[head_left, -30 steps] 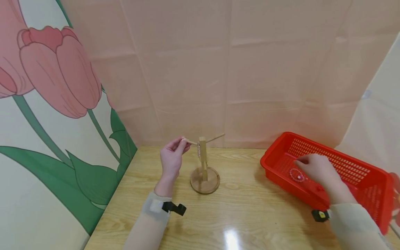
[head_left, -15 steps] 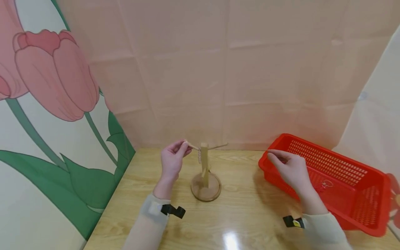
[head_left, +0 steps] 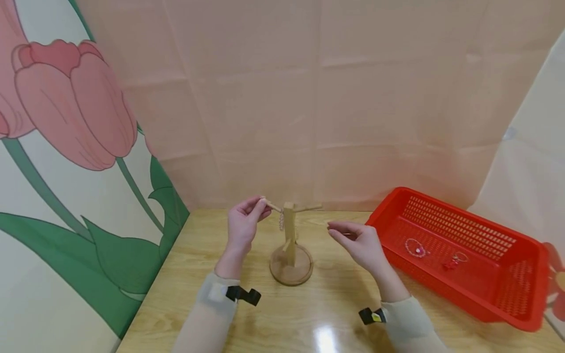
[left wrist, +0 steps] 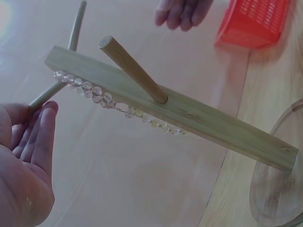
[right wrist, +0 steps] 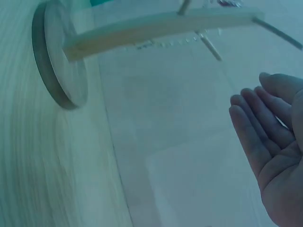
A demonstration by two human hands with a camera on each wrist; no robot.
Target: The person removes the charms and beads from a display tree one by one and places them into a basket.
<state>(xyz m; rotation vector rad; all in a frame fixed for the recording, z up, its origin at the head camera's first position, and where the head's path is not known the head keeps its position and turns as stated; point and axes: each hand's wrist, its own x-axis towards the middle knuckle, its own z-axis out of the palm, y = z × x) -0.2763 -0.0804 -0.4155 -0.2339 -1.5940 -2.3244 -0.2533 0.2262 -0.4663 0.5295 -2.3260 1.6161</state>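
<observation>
A wooden jewelry stand with a round base stands upright on the table. My left hand pinches the outer end of its upper left peg between thumb and fingers. Strings of clear and pinkish beads hang on the stand along the post, close to that peg. My right hand is in the air between the stand and the red basket, a short way from the upper right peg. In the right wrist view its fingers are loosely bent, apart from the thumb, with nothing seen between them.
The red plastic basket stands at the right of the table. Inside lie a beaded bracelet with a pink charm and another piece with a red charm. A pinkish sheet hangs behind the table.
My right hand has moved left, from over the red basket towards the stand. My left hand has kept its pinch on the peg. Both pieces in the basket are now in full view.
</observation>
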